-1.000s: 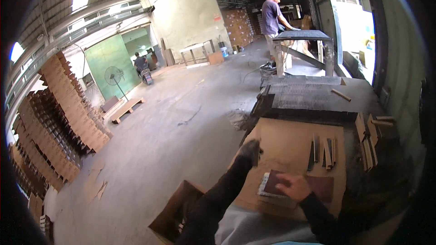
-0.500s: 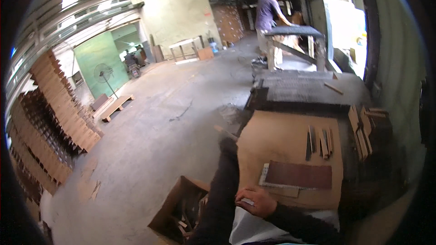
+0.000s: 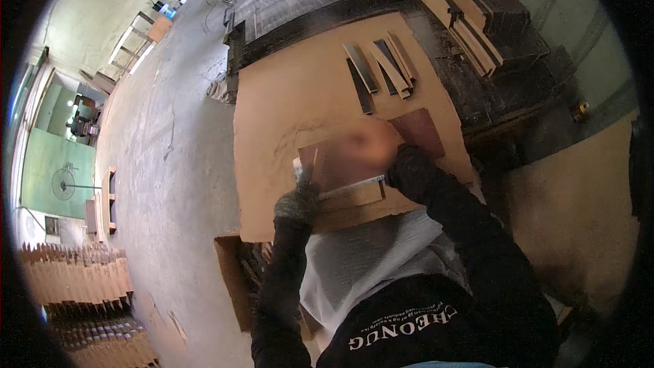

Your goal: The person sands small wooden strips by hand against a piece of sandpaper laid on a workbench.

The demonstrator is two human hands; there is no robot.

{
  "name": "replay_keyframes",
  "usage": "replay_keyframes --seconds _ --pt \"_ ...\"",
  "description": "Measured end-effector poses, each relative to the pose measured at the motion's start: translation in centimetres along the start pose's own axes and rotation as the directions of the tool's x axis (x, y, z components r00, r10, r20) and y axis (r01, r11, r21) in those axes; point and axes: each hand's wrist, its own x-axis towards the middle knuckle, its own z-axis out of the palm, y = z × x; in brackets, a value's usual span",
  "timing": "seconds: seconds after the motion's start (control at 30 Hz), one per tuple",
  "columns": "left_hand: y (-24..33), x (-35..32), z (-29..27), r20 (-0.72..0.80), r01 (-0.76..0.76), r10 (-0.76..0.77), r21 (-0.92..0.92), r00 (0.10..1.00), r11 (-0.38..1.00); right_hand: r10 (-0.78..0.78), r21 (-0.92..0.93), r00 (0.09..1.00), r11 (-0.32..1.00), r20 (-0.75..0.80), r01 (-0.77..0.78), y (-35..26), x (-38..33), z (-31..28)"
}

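Note:
A dark red rectangular sheet (image 3: pixel 421 133) lies on brown cardboard, with a pale printed edge along its near side. At its left end, my left hand (image 3: pixel 298 203), in a grey glove, is closed on a thin tan strip (image 3: pixel 310 157) that reaches over the sheet's corner. My right hand (image 3: pixel 368 144) is over the middle of the sheet, bare and smeared by motion; its fingers cannot be made out. A flat tan piece (image 3: pixel 354 199) shows just below the sheet. Several narrow strips (image 3: pixel 385 68), tan and dark, lie loosely beyond it.
The cardboard (image 3: pixel 272 109) covers the worktable. Stacked tan and dark pieces (image 3: pixel 477 34) stand at the far right. An open carton (image 3: pixel 231 286) with scraps sits below on the left. Further left are a standing fan (image 3: pixel 64 184) and stacked cardboard pieces (image 3: pixel 75 272).
My view has swung down and right onto the worktable. My left hand has come from beside the table to the sheet's left end with the strip; my right hand has moved onto the sheet.

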Motion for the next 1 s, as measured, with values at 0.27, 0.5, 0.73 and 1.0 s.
replay_keyframes --seconds 0.27,0.5,0.73,1.0 --pt "2.9 4.3 -1.7 -0.169 -0.143 0.121 -0.125 0.978 0.982 -0.075 0.015 0.997 0.997 -0.019 0.075 0.1 0.1 1.6" --pt "0.5 -2.1 1.2 -0.090 -0.143 0.171 0.258 0.981 0.956 -0.080 -0.003 0.994 0.997 -0.081 0.080 0.1 -0.5 -0.6" --pt "0.3 7.6 -1.5 -0.172 -0.112 0.135 0.135 0.976 0.985 -0.029 0.023 1.000 0.999 -0.004 0.029 -0.8 0.1 1.0" --pt "1.8 3.6 0.3 -0.014 -0.174 0.185 0.277 0.983 0.945 -0.106 -0.034 0.979 0.994 -0.174 0.102 1.9 0.1 2.3"
